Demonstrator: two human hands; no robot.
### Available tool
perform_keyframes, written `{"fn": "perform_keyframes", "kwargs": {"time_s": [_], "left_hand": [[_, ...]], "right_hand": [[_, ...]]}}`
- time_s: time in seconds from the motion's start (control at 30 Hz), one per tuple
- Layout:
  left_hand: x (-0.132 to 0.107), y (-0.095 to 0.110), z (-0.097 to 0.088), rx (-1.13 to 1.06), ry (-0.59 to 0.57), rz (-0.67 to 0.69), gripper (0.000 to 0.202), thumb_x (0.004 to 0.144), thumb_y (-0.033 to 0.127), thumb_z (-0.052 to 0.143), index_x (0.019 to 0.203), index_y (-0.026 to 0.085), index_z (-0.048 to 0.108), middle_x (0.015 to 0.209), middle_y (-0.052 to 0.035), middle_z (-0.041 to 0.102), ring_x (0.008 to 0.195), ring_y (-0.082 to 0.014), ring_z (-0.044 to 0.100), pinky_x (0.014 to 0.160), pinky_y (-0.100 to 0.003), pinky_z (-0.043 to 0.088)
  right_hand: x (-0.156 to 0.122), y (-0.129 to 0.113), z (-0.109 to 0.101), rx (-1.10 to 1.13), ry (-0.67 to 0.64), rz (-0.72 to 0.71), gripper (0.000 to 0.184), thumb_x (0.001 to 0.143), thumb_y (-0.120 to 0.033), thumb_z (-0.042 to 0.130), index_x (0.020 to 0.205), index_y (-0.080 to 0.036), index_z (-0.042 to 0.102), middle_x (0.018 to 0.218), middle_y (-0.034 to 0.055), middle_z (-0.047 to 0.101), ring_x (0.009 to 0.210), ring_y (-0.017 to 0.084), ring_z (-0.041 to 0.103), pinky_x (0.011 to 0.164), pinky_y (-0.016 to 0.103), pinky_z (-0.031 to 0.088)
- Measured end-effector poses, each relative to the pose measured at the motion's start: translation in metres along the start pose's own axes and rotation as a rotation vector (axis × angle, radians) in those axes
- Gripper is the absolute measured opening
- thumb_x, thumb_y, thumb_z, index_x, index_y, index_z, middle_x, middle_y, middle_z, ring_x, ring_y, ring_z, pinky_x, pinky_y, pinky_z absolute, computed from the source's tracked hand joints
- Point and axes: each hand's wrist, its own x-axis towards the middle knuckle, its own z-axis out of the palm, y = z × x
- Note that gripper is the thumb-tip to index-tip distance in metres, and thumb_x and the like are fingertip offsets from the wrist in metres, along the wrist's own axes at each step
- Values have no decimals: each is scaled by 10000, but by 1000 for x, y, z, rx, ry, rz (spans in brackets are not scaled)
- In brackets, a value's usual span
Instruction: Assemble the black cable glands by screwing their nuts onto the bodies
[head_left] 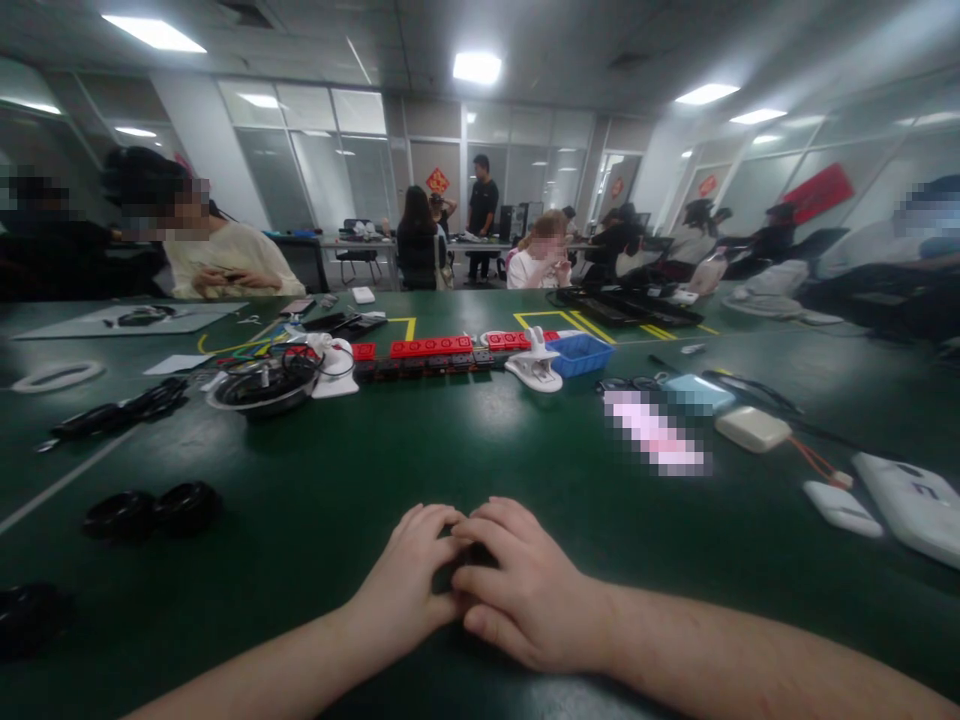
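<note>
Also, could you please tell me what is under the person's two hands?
The green tabletop extends beneath the left hand and the right hand. A dark patch shows in the gap between them, too dim to identify; anything else they cover cannot be seen.

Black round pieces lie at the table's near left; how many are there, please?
3 pieces: the right one, the left one beside it, and the nearest one, cut by the picture's left edge; others may lie beyond.

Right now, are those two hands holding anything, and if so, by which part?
It cannot be told: the left hand and right hand are cupped together around a dark patch that could be a small object or just shadow.
</note>
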Motion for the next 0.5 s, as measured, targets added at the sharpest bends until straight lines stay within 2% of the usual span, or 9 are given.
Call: {"fn": "perform_keyframes", "kwargs": {"time_s": [0.13,0.27,0.4,0.5], "left_hand": [[0,0,1,-7,32,28,370,665,176,628,1025,238,573,1095,-46,498,1066,-256,430,996,-509,245],[-1,-1,0,-12,16,30,351,680,234,665,1021,248,580,1097,-44,495,1064,-256,423,987,-507,252],[-1,3,-4,-14,10,14,295,675,302,701,954,251,619,1097,-40,499,1058,-261,427,964,-484,295],[-1,4,-5,-5,21,10,319,654,294,724,956,261,626,1091,-34,506,1054,-261,436,957,-474,309]], "right_hand": [[-3,-1,1,54,45,-15,286,838,-345,400,758,-172,614,1071,76,490,1035,224,384,962,432,260],[-8,1,0,46,102,13,276,825,-289,405,685,-157,602,1095,75,500,1070,226,381,994,448,214],[-10,6,-2,-1,97,94,230,810,-258,426,709,-163,608,1087,68,516,1066,229,381,995,468,205],[-9,10,-3,-20,77,146,236,825,-273,419,733,-162,605,1000,67,534,1007,218,404,981,469,224]]}}
